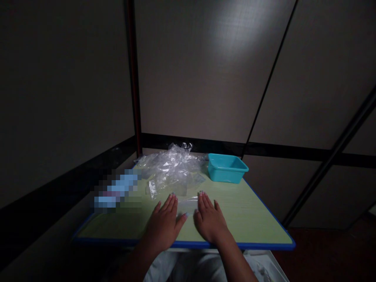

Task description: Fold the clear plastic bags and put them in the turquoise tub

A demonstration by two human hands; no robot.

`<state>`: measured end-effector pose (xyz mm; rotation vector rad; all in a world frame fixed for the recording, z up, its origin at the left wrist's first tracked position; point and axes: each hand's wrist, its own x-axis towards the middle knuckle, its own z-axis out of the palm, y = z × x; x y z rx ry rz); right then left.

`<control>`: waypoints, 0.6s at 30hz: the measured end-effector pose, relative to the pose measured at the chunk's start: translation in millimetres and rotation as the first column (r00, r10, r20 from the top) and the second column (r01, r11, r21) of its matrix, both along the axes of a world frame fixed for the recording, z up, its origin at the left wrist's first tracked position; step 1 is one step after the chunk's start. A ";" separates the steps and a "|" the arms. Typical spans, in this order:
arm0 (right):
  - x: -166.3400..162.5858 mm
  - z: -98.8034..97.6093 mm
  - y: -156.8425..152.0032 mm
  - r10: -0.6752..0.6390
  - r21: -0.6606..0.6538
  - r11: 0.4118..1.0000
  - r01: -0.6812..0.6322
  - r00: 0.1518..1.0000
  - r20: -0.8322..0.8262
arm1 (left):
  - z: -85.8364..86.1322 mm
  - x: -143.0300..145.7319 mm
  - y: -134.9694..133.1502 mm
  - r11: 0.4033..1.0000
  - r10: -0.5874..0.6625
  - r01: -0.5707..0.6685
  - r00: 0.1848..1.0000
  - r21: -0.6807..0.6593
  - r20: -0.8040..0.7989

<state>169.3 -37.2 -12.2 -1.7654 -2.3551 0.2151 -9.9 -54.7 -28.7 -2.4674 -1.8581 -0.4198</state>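
Both my hands lie palm down near the front of the table, one at each side of a clear plastic bag (188, 204). My left hand (164, 223) is flat with its fingers stretched forward and the thumb pointing at the bag. My right hand (210, 219) rests flat too, fingertips by the bag's right edge. The bag lies spread on the tabletop between them; how far it reaches under the fingers is hidden. Beyond it sits a loose heap of crumpled clear plastic bags (173, 166).
A turquoise plastic basin (226, 174) stands at the table's back right. At the left edge is a pixelated light blue item (117, 192). The green table (249, 219) has a blue rim. Dark panelled walls (194, 78) close in behind and at left.
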 end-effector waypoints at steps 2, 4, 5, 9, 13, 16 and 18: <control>1.7 -1.9 0.2 0.010 0.016 1.000 -0.010 1.000 -0.029 | -2.8 -2.8 0.0 1.000 -0.006 0.006 1.000 0.017 0.003; 5.5 -6.3 1.4 0.019 0.035 0.999 -0.017 0.998 -0.059 | -4.3 -4.4 -0.5 0.999 -0.017 0.016 1.000 0.042 0.014; 8.6 -9.3 2.4 0.025 0.063 0.998 -0.019 0.994 -0.111 | -4.2 -4.9 -1.1 0.998 -0.032 0.031 0.999 0.056 0.020; 30.2 -18.0 6.8 0.062 0.230 0.973 0.037 0.910 -0.410 | 3.2 -5.6 -4.4 0.982 -0.173 0.170 0.984 0.077 0.033; 61.9 -8.1 0.1 0.135 0.317 0.948 -0.035 0.945 -0.298 | 11.8 -5.5 -5.8 0.963 -0.268 0.268 0.962 0.000 0.057; 79.9 4.5 -12.2 0.208 0.300 0.939 -0.171 0.973 -0.096 | 13.2 -5.5 -4.8 0.956 -0.283 0.288 0.956 -0.059 0.083; 84.8 10.1 -19.2 0.241 0.281 0.932 -0.229 0.971 -0.007 | 13.1 -5.3 -4.0 0.953 -0.285 0.293 0.954 -0.077 0.097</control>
